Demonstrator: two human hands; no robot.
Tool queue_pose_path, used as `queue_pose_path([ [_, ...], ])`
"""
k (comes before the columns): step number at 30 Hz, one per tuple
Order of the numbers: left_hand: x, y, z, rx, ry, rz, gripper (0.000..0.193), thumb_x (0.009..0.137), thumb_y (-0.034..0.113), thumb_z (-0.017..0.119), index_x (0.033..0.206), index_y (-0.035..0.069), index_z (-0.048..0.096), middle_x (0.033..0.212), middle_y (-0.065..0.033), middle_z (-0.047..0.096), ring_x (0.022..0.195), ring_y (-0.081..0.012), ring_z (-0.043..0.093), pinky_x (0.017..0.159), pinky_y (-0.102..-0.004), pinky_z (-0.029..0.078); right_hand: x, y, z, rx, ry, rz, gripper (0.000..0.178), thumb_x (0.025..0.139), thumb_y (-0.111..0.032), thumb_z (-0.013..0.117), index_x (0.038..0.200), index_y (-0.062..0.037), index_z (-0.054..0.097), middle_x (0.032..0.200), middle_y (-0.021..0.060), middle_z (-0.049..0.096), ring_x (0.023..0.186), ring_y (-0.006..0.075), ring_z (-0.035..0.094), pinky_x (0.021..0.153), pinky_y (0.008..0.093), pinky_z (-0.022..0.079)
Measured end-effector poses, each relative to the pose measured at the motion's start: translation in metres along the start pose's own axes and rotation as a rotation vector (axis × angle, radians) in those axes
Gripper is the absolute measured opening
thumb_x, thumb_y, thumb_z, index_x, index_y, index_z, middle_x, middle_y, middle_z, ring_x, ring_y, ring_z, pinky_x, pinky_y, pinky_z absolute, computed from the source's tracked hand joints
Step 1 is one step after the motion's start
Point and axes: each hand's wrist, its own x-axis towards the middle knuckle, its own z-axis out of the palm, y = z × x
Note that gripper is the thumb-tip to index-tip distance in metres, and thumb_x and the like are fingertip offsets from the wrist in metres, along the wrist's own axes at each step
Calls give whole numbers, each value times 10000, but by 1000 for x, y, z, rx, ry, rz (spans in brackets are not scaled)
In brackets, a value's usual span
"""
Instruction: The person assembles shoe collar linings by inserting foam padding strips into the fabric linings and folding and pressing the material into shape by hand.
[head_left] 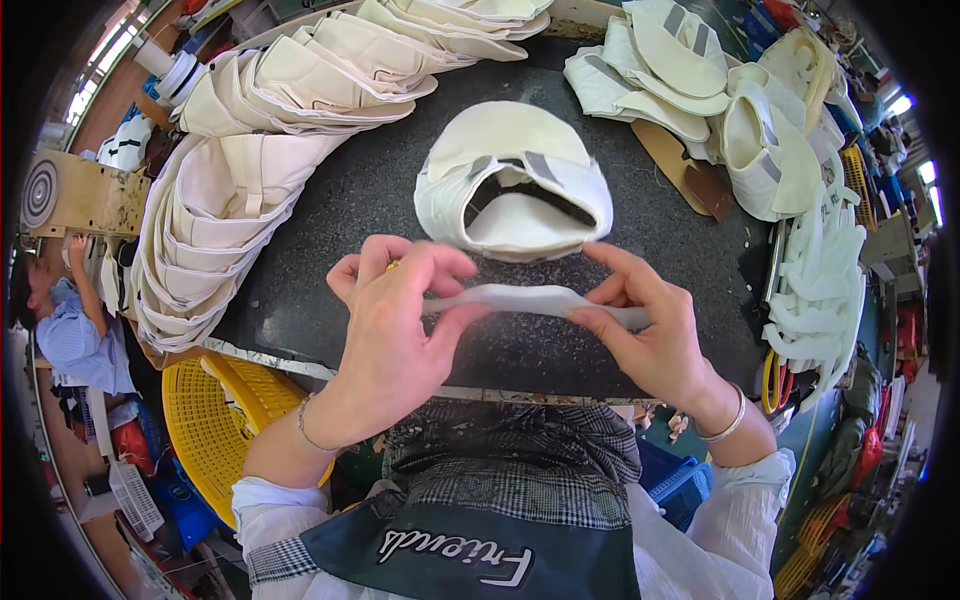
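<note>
A thin, curved white strip is stretched level between my hands above the near part of the dark worktable. Its left end is pinched between the thumb and fingers of my left hand. My right hand grips the other end the same way, thumb below and forefinger above. Just beyond the strip lies a cream-white shoe upper with grey patches, its dark opening facing me. The strip appears apart from the upper.
Nested cream uppers curve along the table's left and far edges. More uppers are piled at the far right, beside a brown piece. White curved pieces hang at the right. A yellow basket stands lower left; another person sits beyond.
</note>
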Motion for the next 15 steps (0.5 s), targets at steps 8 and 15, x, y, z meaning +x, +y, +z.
queue_pose_path([
  [8,10,2,9,-85,24,16,617,690,138,808,1261,137,573,759,65,591,916,-144,486,917,-365,238,3,4,-10,35,117,64,529,800,-10,711,1282,-24,495,782,89,672,691,136,668,621,257,516],
  [15,21,7,24,-43,78,37,616,671,156,817,1248,135,603,734,58,605,926,-161,472,913,-374,235,16,12,-26,34,84,99,438,804,16,683,1229,-45,593,785,76,674,704,111,642,642,253,508],
])
